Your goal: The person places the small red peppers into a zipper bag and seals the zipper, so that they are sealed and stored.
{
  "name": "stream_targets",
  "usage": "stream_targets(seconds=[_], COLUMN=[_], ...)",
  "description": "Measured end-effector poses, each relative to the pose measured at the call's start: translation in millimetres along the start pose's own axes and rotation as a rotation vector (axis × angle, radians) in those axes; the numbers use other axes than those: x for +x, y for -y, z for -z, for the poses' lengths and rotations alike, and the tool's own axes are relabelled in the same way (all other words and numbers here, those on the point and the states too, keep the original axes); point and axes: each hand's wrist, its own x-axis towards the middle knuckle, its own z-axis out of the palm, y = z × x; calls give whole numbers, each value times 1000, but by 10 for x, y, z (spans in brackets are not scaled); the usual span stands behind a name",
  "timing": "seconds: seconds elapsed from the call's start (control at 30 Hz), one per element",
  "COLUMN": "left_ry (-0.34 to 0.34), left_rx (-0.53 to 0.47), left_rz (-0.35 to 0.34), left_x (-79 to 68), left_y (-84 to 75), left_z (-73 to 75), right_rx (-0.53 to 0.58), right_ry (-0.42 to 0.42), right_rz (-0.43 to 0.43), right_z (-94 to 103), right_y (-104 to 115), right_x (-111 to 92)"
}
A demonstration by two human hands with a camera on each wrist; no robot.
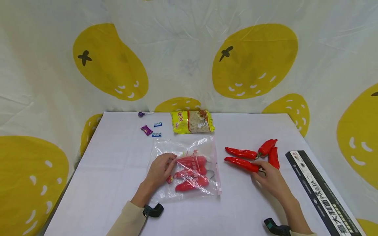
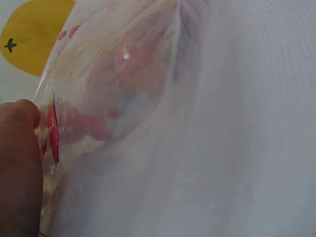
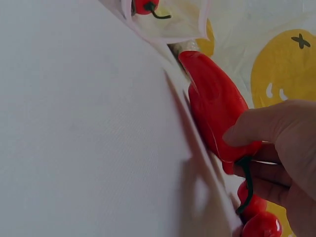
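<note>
A clear zip bag (image 1: 184, 195) with pink print lies flat in mid-table, its pink-edged side to the right. Inside it are three red peppers (image 1: 192, 184) and a small red wrapped piece (image 1: 169, 179). My left hand (image 1: 160, 168) is on the bag's left part, pinching its film between thumb and fingers; the fingertips are partly hidden. At right, my right hand (image 1: 270, 178) grips a red pepper (image 3: 215, 103) near its green stem, thumb on top. Behind and beside it lie three more red peppers, one pointing left (image 1: 240, 152), one upper right (image 1: 267, 147), one lower right (image 1: 274, 158).
A yellow noodle packet (image 1: 193, 122) lies at the back. Left of it are a purple lollipop (image 1: 141, 114), a purple candy (image 1: 146, 130) and two blue candies (image 1: 157, 124). A long black-and-white pasta box (image 1: 322, 193) lies along the right edge.
</note>
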Motion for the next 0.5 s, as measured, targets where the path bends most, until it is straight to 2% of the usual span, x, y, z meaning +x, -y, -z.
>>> stream_targets(seconds=[0.23, 0.5], left_ry=[-6, 11], left_rx=[-2, -6], left_rz=[4, 21], left_x=[9, 2], left_y=[-4, -12], left_z=[12, 5], right_rx=[39, 72], right_ry=[-60, -28], right_rz=[98, 151], right_z=[-45, -194], right_y=[208, 444], right_x=[142, 371])
